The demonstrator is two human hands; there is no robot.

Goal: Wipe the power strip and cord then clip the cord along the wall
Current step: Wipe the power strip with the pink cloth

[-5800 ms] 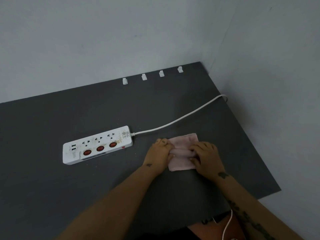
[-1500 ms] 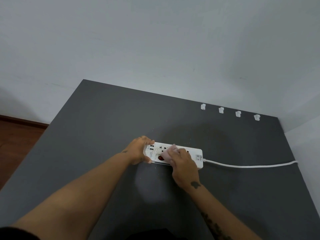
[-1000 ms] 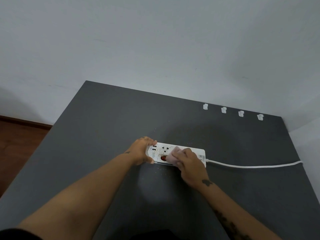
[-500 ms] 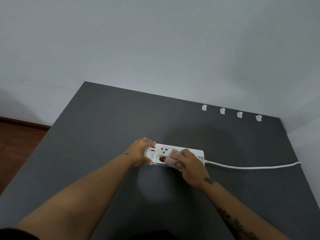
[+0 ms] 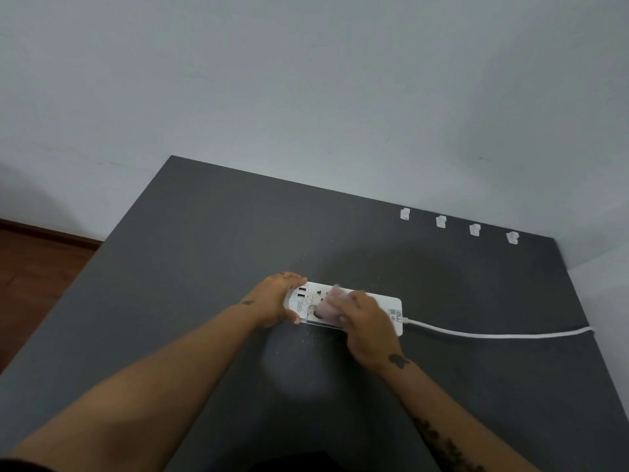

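Two bare forearms rise from the bottom of the frame and meet just right of centre on the dark grey tabletop [image 5: 177,233]. The right hand [image 5: 366,318] is curled down over a folded pink cloth [image 5: 332,304], pressing it on the middle of the white power strip [image 5: 391,308]; its fingers are closed on the cloth. The left hand [image 5: 275,298] clasps the strip's left end, thumb on the near edge and fingers over the far edge, beside the two USB ports, and seems to steady it. Pale crumbs dot the left part of the strip's face and the tabletop just in front of it.

The strip lies with its long axis running left to right across the frame, tilted slightly down to the right. From its right end the white cord [image 5: 493,334] runs on rightward to the tabletop's right edge at the side wall, so the unwiped length lies to the right of the cloth, and the right hand is the nearer one for it. I judge the wiping only partly done.

Farther back, in the upper right, four white clips [image 5: 440,221] stand in a row along the tabletop's far edge against the wall [image 5: 306,80], well apart from the cord, which is in none of them.
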